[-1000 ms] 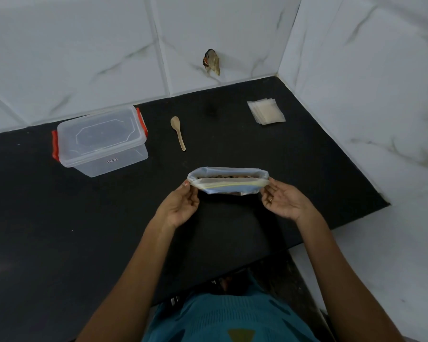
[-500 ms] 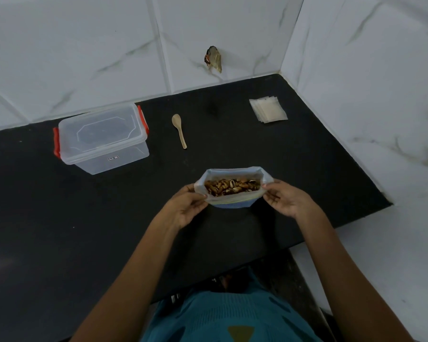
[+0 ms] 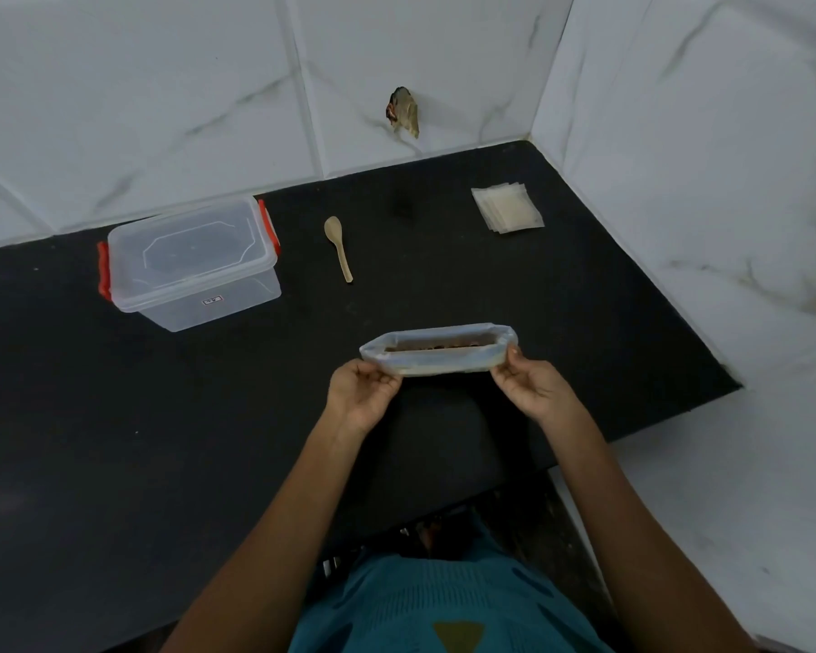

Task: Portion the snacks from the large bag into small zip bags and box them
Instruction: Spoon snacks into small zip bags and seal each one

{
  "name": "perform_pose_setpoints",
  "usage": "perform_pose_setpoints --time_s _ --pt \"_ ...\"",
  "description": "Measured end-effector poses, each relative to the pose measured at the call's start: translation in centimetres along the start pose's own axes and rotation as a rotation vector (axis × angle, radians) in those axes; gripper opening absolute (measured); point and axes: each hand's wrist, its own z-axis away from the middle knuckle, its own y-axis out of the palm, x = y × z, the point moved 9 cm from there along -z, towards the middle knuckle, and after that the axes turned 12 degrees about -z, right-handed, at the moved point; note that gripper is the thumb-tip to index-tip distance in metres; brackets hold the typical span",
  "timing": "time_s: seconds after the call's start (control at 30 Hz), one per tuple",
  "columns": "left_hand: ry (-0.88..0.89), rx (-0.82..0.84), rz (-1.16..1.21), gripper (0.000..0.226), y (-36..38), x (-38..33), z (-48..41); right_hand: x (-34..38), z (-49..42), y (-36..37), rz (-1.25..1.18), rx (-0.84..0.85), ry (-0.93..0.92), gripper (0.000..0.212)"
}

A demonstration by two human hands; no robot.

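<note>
A large pale zip bag (image 3: 439, 365) of brown snacks is held over the black counter, its mouth stretched into a narrow slit. My left hand (image 3: 361, 393) pinches its left end and my right hand (image 3: 531, 391) pinches its right end. Only a thin strip of snacks shows through the opening. A stack of small zip bags (image 3: 507, 207) lies at the back right. A clear plastic box (image 3: 192, 263) with red clips and its lid on stands at the back left. Between box and stack lies a wooden spoon (image 3: 339, 247).
The black counter (image 3: 114, 417) ends at white marble-tiled walls behind and to the right. A small brownish object (image 3: 403, 110) sticks to the back wall. The counter's front edge runs just under my forearms.
Half a second ago the bag's mouth gaped wide and showed the snacks; now both hands have pulled its ends apart and the opening is a narrow slit again.
</note>
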Motion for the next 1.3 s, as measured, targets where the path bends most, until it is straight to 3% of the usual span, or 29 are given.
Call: perform_pose_setpoints --time_s 0.07,0.13,0.27,0.43,0.67,0.73,0.83,0.9,1.03,1.2,1.3 --pt "-0.010 -0.007 -0.031 0.034 -0.2 0.0 0.0 0.1 0.2 -0.2 -0.002 -0.008 -0.026 0.012" --pt "-0.027 -0.020 -0.216 0.036 -0.5 0.0 0.0 0.5 0.7 -0.5 0.086 -0.023 -0.043 0.013" --pt "0.018 -0.022 -0.662 0.051 -1.4 -0.7 -0.6 1.6 1.6 -0.5 0.482 -0.038 -0.098 0.011" --pt "0.119 -0.124 -1.020 0.043 -1.9 -1.3 -0.5 2.2 1.5 -0.3 0.823 -0.060 -0.106 0.017" --pt "0.421 -0.317 -1.196 0.025 -1.9 -3.9 0.5 1.4 0.6 -0.9 0.604 -0.012 -0.062 0.021" --pt "0.543 -0.335 -1.345 0.020 -1.0 -4.2 1.2 1.9 0.9 -0.3 0.769 0.009 -0.177 0.014" --pt "0.732 -0.393 -1.561 0.023 0.4 -5.3 2.1 3.7 2.2 1.7 1.375 0.004 -0.550 0.015" --pt "0.790 -0.412 -1.611 0.023 1.1 -5.7 2.4 4.3 2.9 2.9 1.606 -0.013 -0.740 0.015" --pt "0.919 -0.384 -1.741 0.021 3.0 -5.2 3.4 4.3 3.4 3.9 1.631 0.021 -0.864 0.012" --pt "1.108 -0.290 -2.173 0.018 4.9 -4.1 4.3 5.5 4.5 4.6 1.587 -0.006 -1.003 0.015" --pt "1.170 -0.208 -2.254 0.018 5.8 -3.9 4.8 5.2 5.2 5.8 1.727 0.030 -1.123 0.011"
